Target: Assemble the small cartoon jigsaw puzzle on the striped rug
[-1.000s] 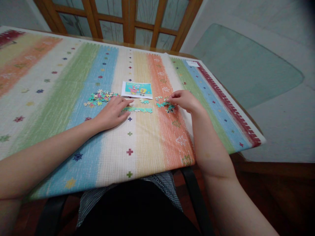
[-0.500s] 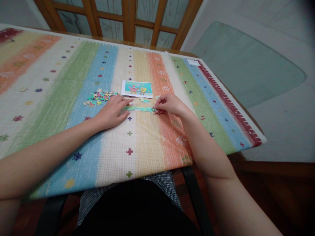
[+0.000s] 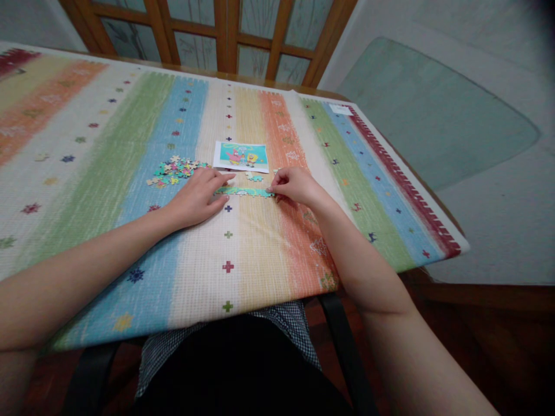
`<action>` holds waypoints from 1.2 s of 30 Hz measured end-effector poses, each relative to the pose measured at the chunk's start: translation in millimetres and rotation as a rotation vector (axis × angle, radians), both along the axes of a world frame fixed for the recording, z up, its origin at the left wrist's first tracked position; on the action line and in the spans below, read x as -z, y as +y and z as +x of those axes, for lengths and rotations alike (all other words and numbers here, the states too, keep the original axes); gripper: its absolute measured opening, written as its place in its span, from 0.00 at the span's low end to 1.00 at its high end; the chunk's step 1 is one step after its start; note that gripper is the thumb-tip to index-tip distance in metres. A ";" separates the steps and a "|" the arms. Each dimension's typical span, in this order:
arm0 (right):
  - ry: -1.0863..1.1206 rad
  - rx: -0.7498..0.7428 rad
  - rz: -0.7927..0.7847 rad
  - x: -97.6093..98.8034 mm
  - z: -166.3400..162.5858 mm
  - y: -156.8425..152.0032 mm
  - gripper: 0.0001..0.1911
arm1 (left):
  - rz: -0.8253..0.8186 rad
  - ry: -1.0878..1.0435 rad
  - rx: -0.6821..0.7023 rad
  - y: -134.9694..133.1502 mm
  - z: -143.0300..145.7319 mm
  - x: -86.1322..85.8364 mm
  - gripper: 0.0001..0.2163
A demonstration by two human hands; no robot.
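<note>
Puzzle strip (image 3: 245,192) — a short row of joined teal pieces — lies flat on the striped cloth (image 3: 108,173) that covers the bench, running left to right between the two hands. The left hand (image 3: 197,196) rests palm down on the cloth, fingers stretched and loosely spread, its fingertips touching the strip's left end; it grips nothing. The right hand (image 3: 295,185) is curled, fingers bunched toward the thumb, and its fingertips press at the strip's right end; whether a separate piece is pinched there cannot be told, as the spot is too small to make out.

Just beyond the strip lies the reference picture (image 3: 241,156), a small card with a cartoon scene on a teal ground, flat on the cloth. A couple of loose pieces (image 3: 255,178) sit between the card and the strip. To the left of the card — near the left hand's fingers but apart from them — a pile of unsorted pieces (image 3: 176,170) is scattered over the blue stripe. At the far right corner of the cloth lies a small white label (image 3: 340,108).
</note>
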State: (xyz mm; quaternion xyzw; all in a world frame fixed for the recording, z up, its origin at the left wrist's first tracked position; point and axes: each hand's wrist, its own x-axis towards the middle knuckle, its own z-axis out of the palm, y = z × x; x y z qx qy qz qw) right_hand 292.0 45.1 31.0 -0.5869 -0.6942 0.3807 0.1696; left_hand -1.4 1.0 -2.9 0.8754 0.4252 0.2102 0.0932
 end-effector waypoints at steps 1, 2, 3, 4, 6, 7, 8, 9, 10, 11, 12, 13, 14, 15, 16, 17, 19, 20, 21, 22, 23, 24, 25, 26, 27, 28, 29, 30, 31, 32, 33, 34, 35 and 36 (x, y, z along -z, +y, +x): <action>-0.026 -0.014 0.037 -0.3 0.4 0.1 0.12 | -0.006 0.000 -0.001 -0.1 0.1 -0.3 0.25; -0.049 -0.027 0.062 -1.0 0.8 0.1 0.12 | -0.012 -0.001 -0.003 -0.1 0.1 -0.6 0.25; -0.062 -0.036 0.070 -2.2 1.4 -0.2 0.11 | -0.016 -0.001 -0.005 -0.3 0.2 -0.8 0.25; -0.065 -0.037 0.065 -4.1 2.4 -0.5 0.11 | -0.017 -0.001 -0.006 -0.4 0.2 -1.0 0.25; -0.056 -0.021 0.059 -9.3 5.6 -1.2 0.10 | -0.012 0.001 -0.006 -0.9 0.3 -1.2 0.25; -0.052 -0.012 0.074 -12.5 7.9 -1.4 0.10 | -0.006 0.002 -0.005 -1.1 0.4 -1.3 0.25; -0.053 -0.008 0.101 -15.8 10.6 -1.4 0.10 | -0.002 0.002 -0.003 -1.4 0.5 -1.3 0.25; -0.059 -0.016 0.126 -19.0 13.5 -1.2 0.08 | -0.002 0.002 -0.002 -1.6 0.6 -1.4 0.25; -0.071 -0.035 0.141 -21.8 16.2 -1.1 0.07 | -0.004 0.000 -0.002 -1.7 0.6 -1.5 0.25; -0.087 -0.062 0.142 -24.1 18.5 -0.9 0.05 | -0.009 -0.002 -0.002 -1.7 0.7 -1.5 0.25; -0.103 -0.089 0.134 -25.6 20.1 -0.9 0.03 | -0.013 -0.004 -0.003 -1.7 0.7 -1.5 0.25; -0.121 -0.113 0.123 -26.3 21.0 -1.1 0.02 | -0.015 -0.004 -0.005 -1.6 0.7 -1.5 0.25; -0.140 -0.132 0.113 -26.4 21.1 -1.4 0.02 | -0.013 -0.003 -0.007 -1.5 0.7 -1.5 0.25; -0.157 -0.145 0.107 -25.8 20.5 -1.8 0.01 | -0.009 -0.001 -0.007 -1.3 0.7 -1.5 0.25; -0.172 -0.151 0.103 -24.7 19.4 -2.2 0.01 | -0.006 0.001 -0.008 -1.1 0.6 -1.5 0.25; -0.185 -0.154 0.101 -23.3 18.0 -2.5 0.00 | -0.005 0.004 -0.007 -1.0 0.6 -1.5 0.25; -0.204 -0.155 0.105 -20.0 15.2 -2.4 0.02 | -0.007 0.006 -0.006 -0.9 0.4 -1.7 0.25; -0.208 -0.154 0.111 -18.5 14.1 -2.1 0.02 | -0.008 0.005 -0.006 -0.9 0.3 -1.8 0.25; -0.209 -0.155 0.117 -17.1 13.2 -1.6 0.03 | -0.009 0.003 -0.006 -1.0 0.2 -2.0 0.25; -0.208 -0.158 0.122 -16.1 12.5 -1.0 0.04 | -0.009 0.000 -0.005 -1.1 0.2 -2.1 0.25; -0.207 -0.161 0.125 -15.3 11.9 -0.4 0.04 | -0.009 -0.002 -0.006 -1.2 0.2 -2.3 0.24; -0.206 -0.162 0.125 -14.8 11.4 0.0 0.05 | -0.009 -0.005 -0.006 -1.3 0.2 -2.5 0.24; -0.207 -0.162 0.122 -14.5 10.8 0.3 0.05 | -0.012 -0.005 -0.007 -1.4 0.2 -2.6 0.24; -0.210 -0.158 0.122 -14.5 10.2 0.4 0.06 | -0.014 -0.002 -0.007 -1.5 0.3 -2.7 0.24; -0.212 -0.154 0.123 -14.5 9.5 0.2 0.06 | -0.014 0.000 -0.009 -1.6 0.3 -2.9 0.24; -0.213 -0.148 0.125 -14.6 8.9 -0.1 0.06 | -0.013 0.003 -0.010 -1.6 0.4 -3.0 0.24; -0.213 -0.143 0.126 -14.6 8.2 -0.5 0.06 | -0.011 0.006 -0.011 -1.6 0.4 -3.1 0.24; -0.210 -0.138 0.125 -14.6 7.5 -0.9 0.06 | -0.010 0.008 -0.011 -1.5 0.5 -3.2 0.24; -0.204 -0.131 0.121 -14.4 6.9 -1.4 0.06 | -0.008 0.009 -0.011 -1.4 0.5 -3.3 0.24; -0.195 -0.123 0.116 -14.1 6.3 -1.8 0.06 | -0.007 0.009 -0.011 -1.4 0.5 -3.4 0.24; -0.184 -0.116 0.110 -13.7 5.6 -2.2 0.07 | -0.008 0.010 -0.010 -1.3 0.5 -3.6 0.24; -0.173 -0.110 0.106 -13.2 4.8 -2.7 0.07 | -0.010 0.012 -0.008 -1.3 0.5 -3.8 0.24; -0.162 -0.107 0.104 -12.8 3.9 -3.1 0.08 | -0.009 0.012 -0.005 -1.3 0.6 -4.0 0.24; -0.154 -0.107 0.102 -12.6 2.6 -3.7 0.08 | -0.008 0.013 -0.004 -1.3 0.7 -4.1 0.24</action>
